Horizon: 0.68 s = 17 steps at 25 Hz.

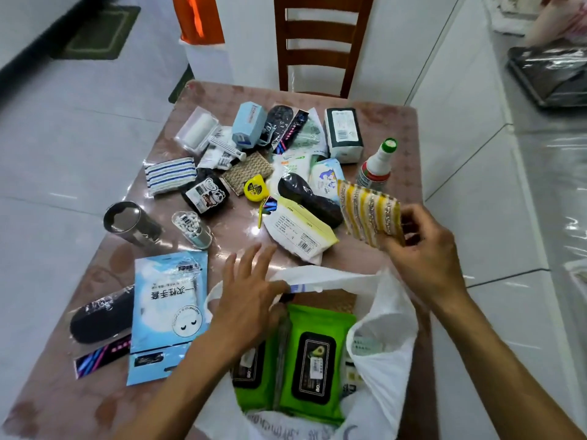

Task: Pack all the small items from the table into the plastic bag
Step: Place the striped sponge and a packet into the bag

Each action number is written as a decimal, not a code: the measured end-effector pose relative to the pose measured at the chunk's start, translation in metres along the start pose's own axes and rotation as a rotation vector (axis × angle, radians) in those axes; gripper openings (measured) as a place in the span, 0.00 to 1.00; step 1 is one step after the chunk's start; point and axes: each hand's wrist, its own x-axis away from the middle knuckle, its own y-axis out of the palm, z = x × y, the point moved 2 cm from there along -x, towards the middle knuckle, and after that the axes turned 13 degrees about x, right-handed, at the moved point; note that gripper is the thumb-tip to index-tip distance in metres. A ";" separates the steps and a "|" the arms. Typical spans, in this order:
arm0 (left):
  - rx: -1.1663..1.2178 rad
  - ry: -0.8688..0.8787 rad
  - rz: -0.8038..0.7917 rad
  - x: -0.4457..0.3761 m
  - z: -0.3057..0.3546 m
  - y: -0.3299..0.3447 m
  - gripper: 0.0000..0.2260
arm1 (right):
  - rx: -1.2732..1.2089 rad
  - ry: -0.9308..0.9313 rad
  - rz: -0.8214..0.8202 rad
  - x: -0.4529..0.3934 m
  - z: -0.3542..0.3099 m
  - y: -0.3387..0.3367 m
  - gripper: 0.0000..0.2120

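Note:
A white plastic bag (384,319) lies open at the near edge of the table, with two green wet-wipe packs (314,354) inside. My left hand (251,296) holds the bag's far rim with the thumb, fingers spread. My right hand (422,252) grips a yellow-striped pack of sponges (365,214) just above and beyond the bag's mouth. Several small items lie on the table: a light blue glove packet (168,296), a white and yellow pack (301,230), a yellow tape measure (254,187) and a cotton swab jar (192,228).
A metal cup (128,222) lies on its side at the left. A green-capped bottle (378,163) stands at the right. A black item in a wrapper (101,315) sits near the left edge. A wooden chair (320,42) stands behind the brown table (79,401).

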 end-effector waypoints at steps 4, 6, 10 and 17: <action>0.262 -0.060 -0.209 -0.023 -0.010 0.003 0.21 | 0.052 -0.346 -0.226 0.079 -0.022 0.002 0.15; 0.382 -0.003 -0.026 -0.027 -0.011 -0.014 0.22 | 0.392 -0.510 -0.161 0.092 -0.015 0.040 0.13; 0.349 0.180 0.019 -0.015 -0.018 -0.034 0.20 | 0.710 -0.459 -0.404 0.080 -0.038 0.098 0.14; 0.503 0.080 0.166 0.015 -0.028 -0.046 0.19 | 0.113 -0.093 -0.100 -0.005 -0.081 0.054 0.06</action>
